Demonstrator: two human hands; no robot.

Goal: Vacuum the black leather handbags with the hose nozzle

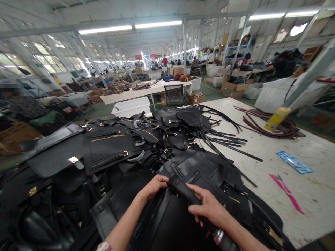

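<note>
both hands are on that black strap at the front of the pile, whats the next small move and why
Probably slide the right hand along the strap toward the left hand to pull it snug. Both hands already grip it, the left at its far end, the right nearer the body, and it lies across the black bag on top of the pile, so tightening looks more likely than lifting it away.

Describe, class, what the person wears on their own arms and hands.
Both forearms are bare; no gloves or rings show on the left hand or right hand. A metallic wristband circles the right wrist. A patterned sleeve edge shows on the left arm.
</note>
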